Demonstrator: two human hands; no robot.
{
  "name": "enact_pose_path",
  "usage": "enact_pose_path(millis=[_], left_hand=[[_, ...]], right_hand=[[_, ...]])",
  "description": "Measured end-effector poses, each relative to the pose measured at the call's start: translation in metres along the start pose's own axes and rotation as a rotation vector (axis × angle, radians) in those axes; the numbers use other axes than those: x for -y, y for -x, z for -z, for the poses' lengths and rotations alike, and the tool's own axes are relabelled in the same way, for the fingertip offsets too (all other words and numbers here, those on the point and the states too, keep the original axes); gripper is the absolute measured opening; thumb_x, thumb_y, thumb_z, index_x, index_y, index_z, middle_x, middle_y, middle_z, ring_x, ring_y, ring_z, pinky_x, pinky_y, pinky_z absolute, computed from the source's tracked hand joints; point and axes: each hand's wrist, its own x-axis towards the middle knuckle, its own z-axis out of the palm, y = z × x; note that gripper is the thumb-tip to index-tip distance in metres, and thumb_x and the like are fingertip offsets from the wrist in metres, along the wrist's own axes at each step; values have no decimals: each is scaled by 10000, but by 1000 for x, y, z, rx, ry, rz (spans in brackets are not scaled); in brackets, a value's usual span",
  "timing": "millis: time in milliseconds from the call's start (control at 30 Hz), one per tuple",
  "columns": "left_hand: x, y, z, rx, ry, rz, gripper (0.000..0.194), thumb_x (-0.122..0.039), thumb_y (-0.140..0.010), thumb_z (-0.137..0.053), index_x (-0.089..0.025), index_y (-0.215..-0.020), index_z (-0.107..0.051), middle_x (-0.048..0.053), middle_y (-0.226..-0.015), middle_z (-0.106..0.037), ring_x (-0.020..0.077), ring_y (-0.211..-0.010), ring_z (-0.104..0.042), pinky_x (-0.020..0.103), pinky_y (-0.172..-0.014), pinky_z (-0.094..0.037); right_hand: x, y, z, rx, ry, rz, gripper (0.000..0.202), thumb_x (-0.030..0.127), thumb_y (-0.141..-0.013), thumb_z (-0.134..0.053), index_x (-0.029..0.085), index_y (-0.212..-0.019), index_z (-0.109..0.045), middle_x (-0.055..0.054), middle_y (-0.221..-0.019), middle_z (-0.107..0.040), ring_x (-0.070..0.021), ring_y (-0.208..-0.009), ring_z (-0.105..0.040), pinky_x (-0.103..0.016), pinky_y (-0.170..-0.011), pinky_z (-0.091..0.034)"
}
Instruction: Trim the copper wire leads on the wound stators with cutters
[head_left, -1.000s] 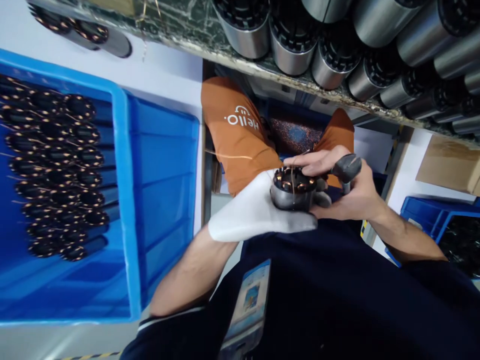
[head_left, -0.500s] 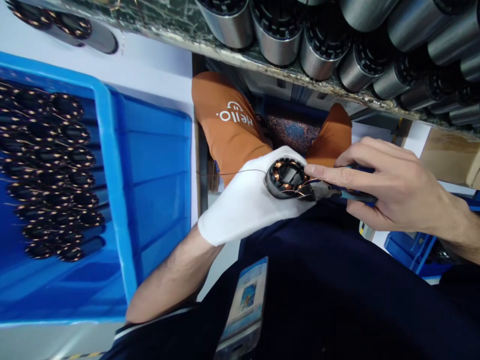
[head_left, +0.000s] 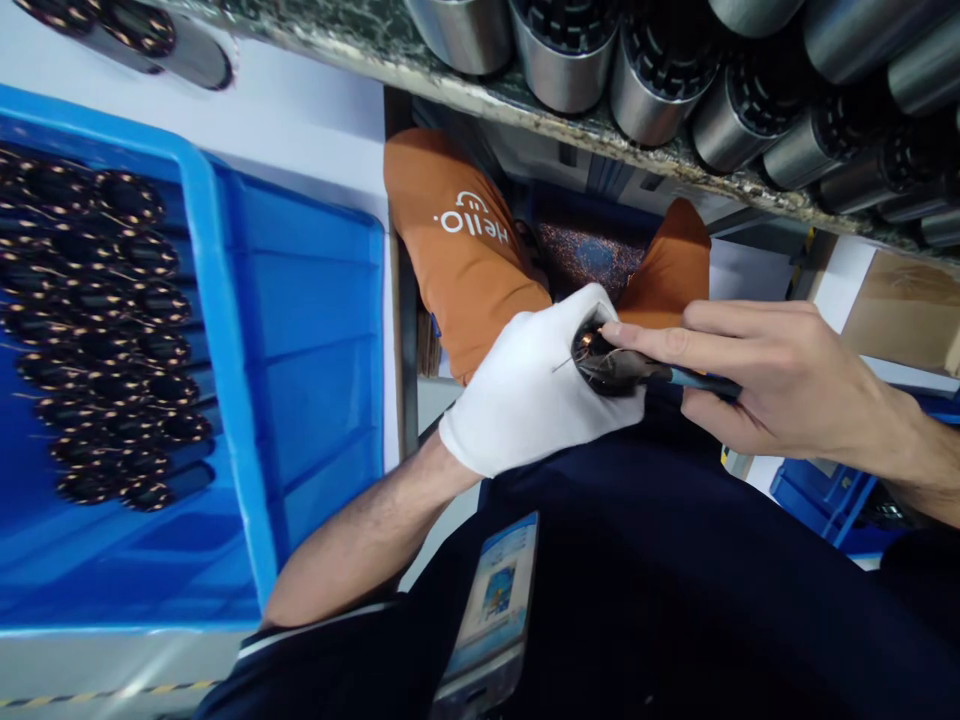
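My left hand (head_left: 536, 390), in a white glove, is wrapped round a motor stator (head_left: 592, 365) with copper windings, held over my lap. Its open end is tilted toward my right hand. My bare right hand (head_left: 765, 370) grips a pair of pliers (head_left: 675, 375) with dark handles, their jaws at the stator's rim. The right index fingertip rests at the edge of the windings. A thin wire end pokes out over the glove on the left side. The pliers' tips and much of the stator's inside are hidden.
On the left, a blue bin (head_left: 225, 350) holds several rows of wound stators (head_left: 97, 340). Metal cylinders (head_left: 562, 60) line the worn bench edge (head_left: 517, 118) in front. A cardboard box (head_left: 900, 305) stands at the right. A badge (head_left: 491, 600) hangs on my chest.
The stator and my left hand have shifted slightly right and turned, so its open end faces more toward the pliers. The pliers' jaws now cover more of the rim.
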Motion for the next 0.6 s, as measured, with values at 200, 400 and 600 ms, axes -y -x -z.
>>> enact_pose_path(millis=[200, 400, 600], left_hand=[[-6, -6, 3, 81, 171, 29, 342, -202, -807, -878, -201, -931, -559, -17, -832, -648, 123, -679, -564, 291, -588, -452], [-5, -13, -5, 71, 188, 19, 216, -261, -843, -748, -204, -921, -554, 24, -894, -735, 167, -753, -672, 346, -710, -537], [4, -8, -14, 51, -11, -23, 261, -395, -896, -714, -187, -1025, -623, 103, -961, -744, 277, -806, -720, 455, -751, -553]], right_hand=[[0, 4, 8, 11, 109, -30, 661, 189, -1005, -627, 270, -1656, -701, -59, -994, -662, -222, -805, -577, -393, -671, -443], [-5, 7, 6, 11, 3, -114, 626, 176, -1049, -647, 194, -1671, -712, -45, -984, -716, -192, -737, -598, -391, -660, -485], [-5, 2, 0, 2, 62, -90, 674, 163, -1012, -621, 169, -1680, -713, -72, -1039, -686, -224, -842, -578, -410, -764, -510]])
